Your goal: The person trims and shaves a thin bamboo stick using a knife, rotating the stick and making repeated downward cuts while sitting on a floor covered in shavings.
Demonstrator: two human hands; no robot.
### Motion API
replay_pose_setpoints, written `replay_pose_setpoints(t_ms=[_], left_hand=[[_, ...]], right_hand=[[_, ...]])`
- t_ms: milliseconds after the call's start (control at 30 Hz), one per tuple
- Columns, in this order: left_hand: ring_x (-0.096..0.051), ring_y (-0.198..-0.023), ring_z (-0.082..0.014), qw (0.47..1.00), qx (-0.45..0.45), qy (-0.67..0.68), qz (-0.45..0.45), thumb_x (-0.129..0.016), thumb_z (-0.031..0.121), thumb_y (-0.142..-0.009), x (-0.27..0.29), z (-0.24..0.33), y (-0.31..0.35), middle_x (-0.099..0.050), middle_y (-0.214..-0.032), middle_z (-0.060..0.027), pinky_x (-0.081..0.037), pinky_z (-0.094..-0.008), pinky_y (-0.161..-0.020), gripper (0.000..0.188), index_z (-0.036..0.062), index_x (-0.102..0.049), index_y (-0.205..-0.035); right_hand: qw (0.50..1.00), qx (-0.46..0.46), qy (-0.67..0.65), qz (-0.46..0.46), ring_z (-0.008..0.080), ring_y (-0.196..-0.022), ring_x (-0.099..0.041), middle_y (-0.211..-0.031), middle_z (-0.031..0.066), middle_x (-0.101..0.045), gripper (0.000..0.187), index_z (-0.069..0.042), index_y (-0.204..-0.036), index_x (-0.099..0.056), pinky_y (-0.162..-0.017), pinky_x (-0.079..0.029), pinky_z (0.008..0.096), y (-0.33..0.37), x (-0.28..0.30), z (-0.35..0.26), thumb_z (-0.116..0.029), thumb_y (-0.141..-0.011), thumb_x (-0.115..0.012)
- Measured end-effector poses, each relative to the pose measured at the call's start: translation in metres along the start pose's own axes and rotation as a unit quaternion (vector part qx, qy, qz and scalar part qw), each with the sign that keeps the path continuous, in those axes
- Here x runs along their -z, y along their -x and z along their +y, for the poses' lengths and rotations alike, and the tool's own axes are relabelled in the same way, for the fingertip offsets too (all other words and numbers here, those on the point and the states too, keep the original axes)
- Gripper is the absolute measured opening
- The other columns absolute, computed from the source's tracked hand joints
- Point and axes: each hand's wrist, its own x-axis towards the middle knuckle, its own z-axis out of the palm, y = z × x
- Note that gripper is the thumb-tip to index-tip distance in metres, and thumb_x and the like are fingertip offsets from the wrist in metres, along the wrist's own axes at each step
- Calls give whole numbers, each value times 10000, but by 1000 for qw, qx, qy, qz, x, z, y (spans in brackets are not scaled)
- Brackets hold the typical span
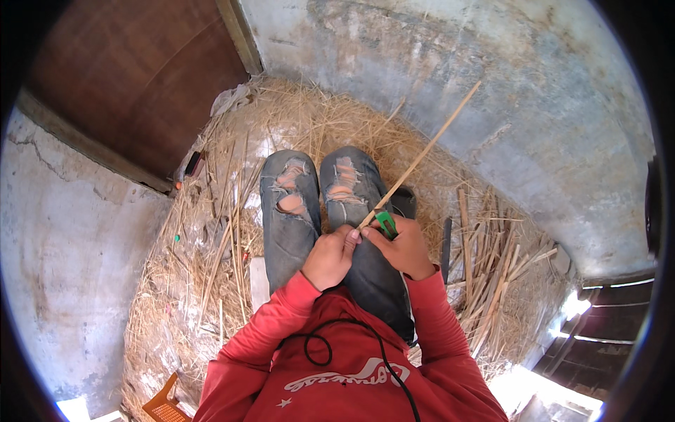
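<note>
A long, thin strip that looks like split bamboo (432, 144) slants from my hands up to the right, above my knees. Its near end is pinched between the thumb and fingers of my left hand (332, 254). My right hand (402, 246) is closed around a green-handled cutter knife (385, 224), held against the strip just beyond my left thumb. The blade itself is too small to make out clearly. Both hands meet over my thigh, in ripped dark jeans (292, 232).
Straw-like shavings (309, 112) cover the floor. A pile of split strips (489, 260) lies to my right. Stained walls (450, 49) close in at the far side and left, with a brown door panel (140, 77) at the upper left. An orange plastic piece (165, 404) stands at the lower left.
</note>
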Motion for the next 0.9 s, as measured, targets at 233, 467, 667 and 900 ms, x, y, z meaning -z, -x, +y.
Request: replay_pose_setpoints(t_ms=[233, 467, 667, 900], left_hand=[[-686, -845, -474, 999, 13, -28, 10, -526, 185, -1076, 0, -2, 4, -697, -852, -252, -529, -513, -701, 201, -5, -589, -1094], [-696, -770, -424, 995, 80, 28, -48, -506, 189, -1084, 11, -8, 8, -668, -770, -213, -525, -471, -696, 226, 3, -615, -1018], [-690, -757, -402, 992, 103, 29, -69, -484, 222, -1092, 13, 0, 3, -664, -753, -195, -520, -463, -703, 301, -3, -639, -963], [-706, -833, -426, 998, 53, 2, -41, -517, 195, -1074, 6, 1, 0, -702, -833, -220, -541, -470, -749, 267, -18, -639, -972]], right_hand=[[989, -35, -60, -133, 89, -668, -590, -736, 28, -684, 127, -7, -892, -745, -624, -469, 278, 10, 18, 1, -127, -924, -772], [989, -27, 42, 139, 160, -777, -659, -871, 119, -724, 228, 1, -1090, -717, -720, -500, 309, 18, 40, 28, -199, -980, -724], [987, -17, 147, 55, 423, -762, -668, -817, 227, -674, 367, -6, -929, -638, -646, -493, 465, 29, 25, 25, -351, -1049, -597], [975, 13, 219, -37, 481, -637, -638, -636, 234, -626, 425, -46, -830, -616, -577, -484, 571, 24, -4, 17, -423, -1026, -607]])
